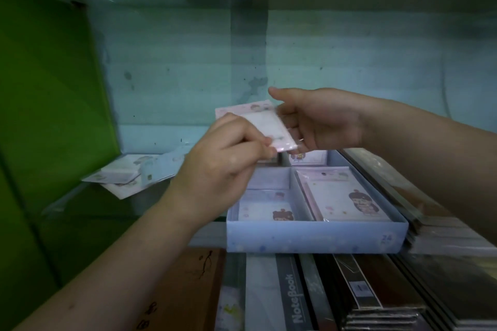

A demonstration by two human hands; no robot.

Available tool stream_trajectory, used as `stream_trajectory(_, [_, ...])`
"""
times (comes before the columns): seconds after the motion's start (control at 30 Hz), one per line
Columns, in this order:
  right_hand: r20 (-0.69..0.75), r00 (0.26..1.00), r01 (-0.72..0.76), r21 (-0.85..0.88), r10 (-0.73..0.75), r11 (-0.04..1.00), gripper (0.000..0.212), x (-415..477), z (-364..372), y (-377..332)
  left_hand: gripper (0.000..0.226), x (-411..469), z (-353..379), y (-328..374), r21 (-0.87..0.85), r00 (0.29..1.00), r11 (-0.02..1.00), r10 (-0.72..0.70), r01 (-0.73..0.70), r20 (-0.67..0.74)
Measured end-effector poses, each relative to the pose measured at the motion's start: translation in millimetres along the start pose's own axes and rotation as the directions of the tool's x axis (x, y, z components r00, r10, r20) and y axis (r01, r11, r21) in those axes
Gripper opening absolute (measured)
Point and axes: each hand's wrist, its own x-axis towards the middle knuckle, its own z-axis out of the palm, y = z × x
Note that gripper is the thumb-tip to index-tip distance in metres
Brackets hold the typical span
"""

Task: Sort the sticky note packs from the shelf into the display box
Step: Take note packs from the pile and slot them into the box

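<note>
A pale blue display box (314, 240) with dividers sits on the shelf at centre right. Cartoon sticky note packs lie in its front left compartment (265, 209) and front right compartment (347, 196). Above the box both hands hold one wrapped pack (269, 126). My left hand (223, 158) pinches its near corner, and my right hand (320, 121) grips its far right edge. A loose pile of packs (126, 172) lies on the shelf to the left of the box.
A green panel (51, 94) closes the left side. Shrink-wrapped stacks (441, 220) stand right of the box. Notebooks (295, 298) and a brown carton (188, 290) fill the level below. The teal back wall (349, 62) is behind.
</note>
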Motion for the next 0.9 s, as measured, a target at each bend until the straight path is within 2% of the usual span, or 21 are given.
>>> stream_trajectory(0.13, [-0.051, 0.989, 0.139, 0.076, -0.136, 0.987, 0.016, -4, -2, 2, 0.007, -2, 5, 1, 0.014, 0.999, 1.000, -0.011, 0.010, 0.043])
stream_trajectory(0.2, [-0.103, 0.977, 0.191, 0.053, -0.185, 0.980, 0.016, -6, -6, 3, 0.031, -4, 2, -1, 0.042, 0.992, 0.993, -0.113, 0.111, 0.052])
stream_trajectory(0.27, [-0.151, 0.964, 0.225, 0.035, -0.218, 0.974, 0.015, -9, -11, 3, 0.037, -6, 0, -4, 0.008, 0.973, 0.973, -0.231, 0.231, 0.023])
stream_trajectory(0.4, [-0.230, 0.939, 0.256, -0.034, -0.257, 0.966, 0.019, -12, -19, 6, 0.013, -15, 1, -14, -0.012, 0.922, 0.927, -0.375, 0.376, -0.096])
stream_trajectory(0.5, [-0.258, 0.926, 0.271, -0.063, -0.278, 0.961, 0.020, -12, -21, 8, 0.011, -23, 1, -25, -0.029, 0.889, 0.898, -0.439, 0.439, -0.132])
stream_trajectory(0.67, [-0.283, 0.915, 0.279, -0.076, -0.289, 0.957, 0.017, -11, -25, 9, 0.010, -41, 5, -35, 0.035, 0.848, 0.849, -0.524, 0.528, -0.076])
stream_trajectory(0.9, [-0.307, 0.908, 0.255, -0.131, -0.284, 0.958, 0.016, -12, -25, 8, 0.012, -51, 10, -43, 0.171, 0.813, 0.798, -0.582, 0.578, -0.026])
